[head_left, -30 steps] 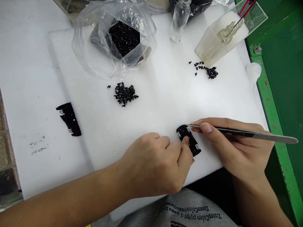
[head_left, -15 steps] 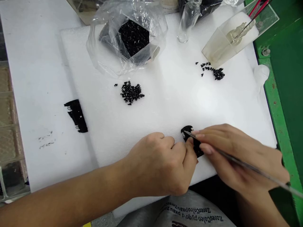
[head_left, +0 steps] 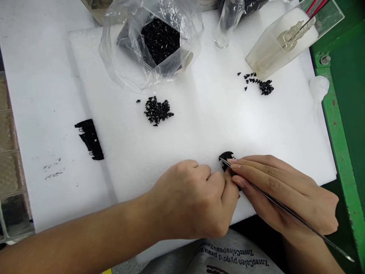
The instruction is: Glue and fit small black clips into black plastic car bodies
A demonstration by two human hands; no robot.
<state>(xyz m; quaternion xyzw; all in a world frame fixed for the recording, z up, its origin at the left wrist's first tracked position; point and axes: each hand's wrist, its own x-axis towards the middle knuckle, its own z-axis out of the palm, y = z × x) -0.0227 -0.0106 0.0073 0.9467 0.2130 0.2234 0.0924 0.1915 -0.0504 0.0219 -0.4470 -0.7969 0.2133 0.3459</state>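
Note:
My left hand (head_left: 196,198) is closed at the front edge of the white foam sheet (head_left: 199,133), gripping a small black curved piece (head_left: 226,155) between thumb and fingers. Most of that piece is hidden by my hands. My right hand (head_left: 282,190) is closed around a pair of thin metal tweezers (head_left: 302,219), whose tips touch the upper part of the black piece. Whether the tips pinch anything is too small to tell. A pile of tiny black bits (head_left: 157,110) lies beyond my left hand, and a smaller pile (head_left: 266,87) lies beyond my right.
An open clear plastic bag (head_left: 114,49) of black bits stands at the back. Nearby are a glass vial (head_left: 226,26) and a tilted clear plastic container (head_left: 265,53) holding a red-handled tool. Another flat black piece (head_left: 92,139) lies left. A green metal frame (head_left: 338,137) borders the right.
My right hand has shifted slightly left and turned, bringing the tweezers to a steeper slant across the piece. My left hand stays almost still. The whole view has shifted a little.

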